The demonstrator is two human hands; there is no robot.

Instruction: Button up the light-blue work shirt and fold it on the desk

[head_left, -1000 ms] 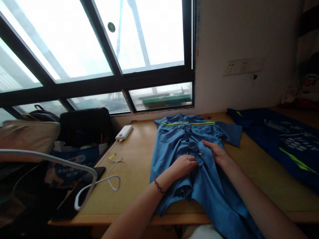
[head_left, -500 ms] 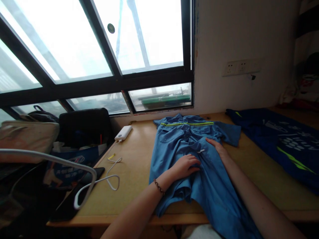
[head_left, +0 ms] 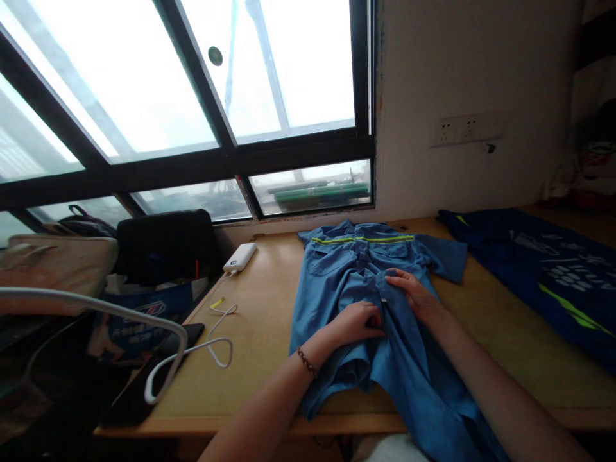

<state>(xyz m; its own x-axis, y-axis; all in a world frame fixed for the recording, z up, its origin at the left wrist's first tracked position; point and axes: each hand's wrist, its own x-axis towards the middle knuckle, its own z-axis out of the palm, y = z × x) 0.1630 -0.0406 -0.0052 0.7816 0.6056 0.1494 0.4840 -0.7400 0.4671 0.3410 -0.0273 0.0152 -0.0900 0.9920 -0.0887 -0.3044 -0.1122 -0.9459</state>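
A blue short-sleeved work shirt (head_left: 332, 263) with a yellow-green chest stripe lies on the table, collar toward the wall. Its lower right part hangs over the front edge, and its middle is bunched in folds. My left hand (head_left: 359, 322) rests on the lower middle of the shirt, with fingers curled in on the cloth. Farther up and to the right, my right hand (head_left: 411, 292) pinches a raised fold of the shirt between thumb and fingers. A small white tag or strip shows between the hands.
The wooden table (head_left: 260, 359) stands under a window. A white power bank (head_left: 239, 258) with a white cable (head_left: 219, 346) lies at left. A dark blue printed garment (head_left: 539, 263) lies at right. Bags and a black chair back (head_left: 166, 247) are beyond the left edge.
My right hand has shifted left and pinched up a fold of the shirt. The fingers of my left hand have curled in more on the cloth.
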